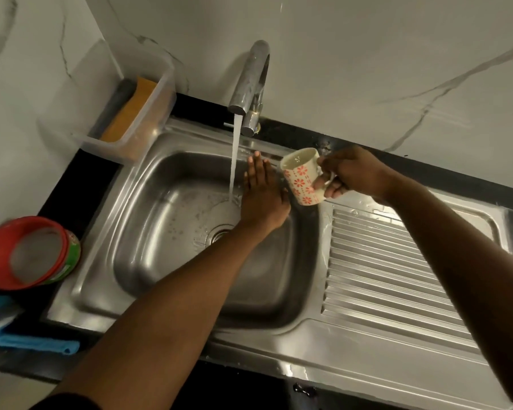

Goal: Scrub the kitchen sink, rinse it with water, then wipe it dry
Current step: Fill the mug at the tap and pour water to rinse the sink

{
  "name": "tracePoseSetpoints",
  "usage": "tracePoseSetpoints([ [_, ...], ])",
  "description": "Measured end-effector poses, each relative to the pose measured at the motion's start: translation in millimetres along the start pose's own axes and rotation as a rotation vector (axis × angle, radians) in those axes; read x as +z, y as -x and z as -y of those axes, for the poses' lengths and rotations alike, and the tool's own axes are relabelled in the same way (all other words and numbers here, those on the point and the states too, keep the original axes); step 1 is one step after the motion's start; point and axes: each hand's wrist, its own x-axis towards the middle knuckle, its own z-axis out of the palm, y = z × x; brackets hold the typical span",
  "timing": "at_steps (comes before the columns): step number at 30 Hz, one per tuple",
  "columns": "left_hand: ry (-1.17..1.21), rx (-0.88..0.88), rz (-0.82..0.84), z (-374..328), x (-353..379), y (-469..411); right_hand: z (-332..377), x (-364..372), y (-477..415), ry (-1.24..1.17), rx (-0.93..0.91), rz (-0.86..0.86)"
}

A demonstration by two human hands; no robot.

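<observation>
Nearest, left forearm (160, 321) stretched over the near rim and across the bowl, ending in the left hand (264, 199): fingers (256, 173) straight and together, holding nothing, laid near the far right wall just beside the falling water (234, 155), probably to rub or sluice that wall during the rinse. Kitchen sink (148, 232) sunk into the black counter (80, 179), steel bowl wet, drain (219, 232) near its middle, ribbed drainboard (382, 261) to the right with drops along its far edge. Above the far rim, tap (251, 84) running. Right hand (353, 173) over the sink's far right corner, fingers curled round the handle of a mug (301, 176), tilted mouth-first toward the stream, likely for scooping water to throw where the tap cannot reach. Red flower print on the mug, no writing. At the counter's far left corner, clear plastic container (125, 113) holding an orange sponge (131, 110), kept within reach. On the left edge, red-lidded tub (27, 253), green label too blurred to read. At the near left corner, blue cloth (33, 344), presumably waiting for the drying, not yet begun.
</observation>
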Motion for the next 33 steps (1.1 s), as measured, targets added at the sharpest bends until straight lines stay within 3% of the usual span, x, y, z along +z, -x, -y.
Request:
tracePoseSetpoints([
  [5,-0.05,0.088,0.015,13,2,5,0,21,-6,-0.145,0.008,0.017],
  [9,-0.047,0.17,0.119,28,-2,36,-23,28,14,-0.269,0.014,-0.004],
  [13,-0.089,0.115,0.232,58,-17,78,-45,43,40,-0.266,0.03,-0.025],
  [19,-0.083,0.027,0.004,113,-69,93,-49,97,71,-0.251,0.073,0.004],
  [22,-0.17,0.057,-0.1,139,-92,81,-31,134,71,-0.244,0.08,0.081],
  [25,-0.378,0.144,-0.083,161,-112,58,1,172,59,-0.26,0.007,0.142],
  [29,-0.517,0.133,0.021,194,-125,30,61,206,26,-0.33,-0.052,0.089],
  [33,-0.631,0.334,-0.043,216,-124,25,111,223,-3,-0.376,-0.095,0.023],
])
